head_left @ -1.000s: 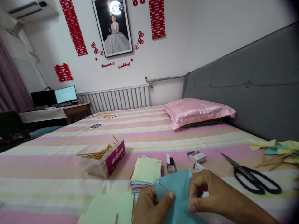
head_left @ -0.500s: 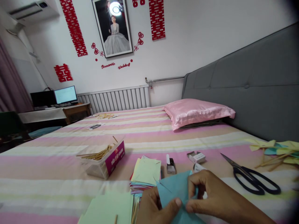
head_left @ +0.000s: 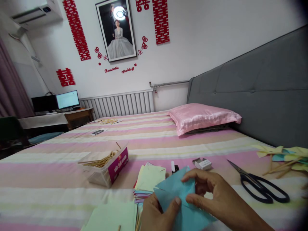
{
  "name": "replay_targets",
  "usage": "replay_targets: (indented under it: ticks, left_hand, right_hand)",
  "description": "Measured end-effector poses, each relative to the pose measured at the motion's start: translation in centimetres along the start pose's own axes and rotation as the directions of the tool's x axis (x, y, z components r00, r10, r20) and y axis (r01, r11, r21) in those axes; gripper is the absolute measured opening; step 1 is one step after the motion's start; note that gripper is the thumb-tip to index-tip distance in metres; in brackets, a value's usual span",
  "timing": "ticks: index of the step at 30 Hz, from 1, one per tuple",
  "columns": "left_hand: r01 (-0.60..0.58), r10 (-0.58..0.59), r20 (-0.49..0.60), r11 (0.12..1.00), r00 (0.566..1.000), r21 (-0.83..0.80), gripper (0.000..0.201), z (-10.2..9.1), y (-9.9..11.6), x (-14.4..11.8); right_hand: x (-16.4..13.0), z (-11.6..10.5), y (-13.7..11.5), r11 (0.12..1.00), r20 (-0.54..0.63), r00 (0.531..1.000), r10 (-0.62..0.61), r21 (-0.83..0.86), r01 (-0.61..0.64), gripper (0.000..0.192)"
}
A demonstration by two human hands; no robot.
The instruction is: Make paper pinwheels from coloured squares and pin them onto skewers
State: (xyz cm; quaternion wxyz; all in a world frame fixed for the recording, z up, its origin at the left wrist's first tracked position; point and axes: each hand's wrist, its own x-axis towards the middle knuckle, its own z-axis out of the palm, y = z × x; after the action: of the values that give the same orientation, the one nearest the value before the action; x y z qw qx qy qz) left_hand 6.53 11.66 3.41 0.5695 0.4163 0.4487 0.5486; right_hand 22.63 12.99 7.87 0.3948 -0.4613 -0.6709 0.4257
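A blue sheet of paper [head_left: 187,216] with cut slits is between my two hands, low in the view. My left hand [head_left: 160,211] is closed on its left side, thumb pressed on the front. On the right, my right hand [head_left: 211,195] pinches a folded-in flap between thumb and fingers. Just behind the paper is a stack of coloured paper squares [head_left: 150,178], pale yellow on top. Pale green sheets [head_left: 113,215] lie left of my left hand, with thin sticks beside them. Black-handled scissors [head_left: 258,183] rest open to the right of my right hand.
A clear plastic box [head_left: 101,176] of wooden sticks stands to the left. A small opened carton [head_left: 202,163] sits behind my right hand. Finished paper pinwheels [head_left: 284,155] on sticks lie at the far right. A pink pillow [head_left: 204,118] is farther back on the striped bedspread [head_left: 53,179].
The blue paper has turned and moved slightly left and up. My right fingers have shifted left and now press a flap toward its middle.
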Motion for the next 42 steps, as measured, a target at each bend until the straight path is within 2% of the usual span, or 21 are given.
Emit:
replay_targets:
  ticks: [5, 9, 16, 23, 25, 27, 30, 32, 34, 36, 38, 42]
  left_hand:
    - [-0.007, 0.007, -0.065, 1.0, 0.998, -0.01, 0.04, 0.9, 0.1, -0.1]
    - [0.022, -0.022, -0.015, 0.998, 1.0, -0.051, 0.045, 0.9, 0.3, -0.2]
    - [0.039, -0.038, 0.051, 0.999, 0.998, -0.026, 0.046, 0.7, 0.8, -0.6]
    - [0.004, -0.004, 0.038, 1.0, 0.999, -0.002, 0.049, 0.7, 0.5, -0.4]
    - [0.002, -0.002, -0.023, 1.0, 1.0, -0.002, 0.044, 0.4, 0.4, -0.3]
    - [0.009, -0.011, -0.135, 1.0, 0.991, -0.017, 0.039, 0.0, 0.5, -0.1]
    - [0.033, -0.08, -0.266, 0.983, 0.961, -0.179, 0.03, -0.4, 1.3, 0.1]
    - [0.052, -0.147, -0.314, 0.955, 0.938, -0.292, 0.024, -0.4, 2.1, 0.0]
    - [0.069, -0.204, -0.34, 0.927, 0.918, -0.37, 0.022, -0.1, 3.0, -0.3]
    - [0.093, -0.258, -0.32, 0.888, 0.912, -0.45, 0.028, 0.3, 3.7, -0.5]
    - [0.111, -0.285, -0.26, 0.842, 0.923, -0.527, 0.036, 0.6, 4.2, -0.7]
    - [0.137, -0.287, -0.16, 0.787, 0.944, -0.601, 0.047, 0.8, 4.1, -0.7]
  right_hand:
    - [0.1, 0.0, 0.1, 0.987, -0.035, 0.999, -0.034, 0.154, 0.039, 0.039]
    - [0.1, -0.1, 0.0, 0.989, -0.052, 0.997, -0.057, 0.135, 0.064, 0.044]
    - [0.2, 0.2, 0.1, 0.992, -0.026, 0.998, -0.053, 0.109, 0.056, 0.042]
    - [0.0, 0.3, -0.2, 0.993, -0.022, 0.998, -0.052, 0.1, 0.054, 0.04]
    - [-0.1, 0.2, -0.3, 0.993, -0.043, 0.996, -0.081, 0.083, 0.085, 0.041]
    - [-0.2, 0.1, -0.4, 0.989, -0.119, 0.983, -0.139, 0.033, 0.144, 0.042]
    - [-0.3, -0.2, -0.5, 0.971, -0.255, 0.937, -0.24, -0.068, 0.23, 0.032]
    - [-0.4, -0.2, -0.5, 0.957, -0.28, 0.915, -0.291, -0.103, 0.272, 0.019]
    - [-0.5, -0.1, -0.5, 0.946, -0.217, 0.922, -0.322, -0.119, 0.302, 0.01]
    - [-0.6, 0.2, -0.4, 0.94, -0.107, 0.938, -0.329, -0.132, 0.315, 0.012]
    - [-0.7, 0.6, -0.3, 0.941, -0.02, 0.95, -0.311, -0.147, 0.305, 0.02]
    - [-0.8, 1.3, -0.3, 0.959, 0.04, 0.968, -0.248, -0.132, 0.251, 0.028]
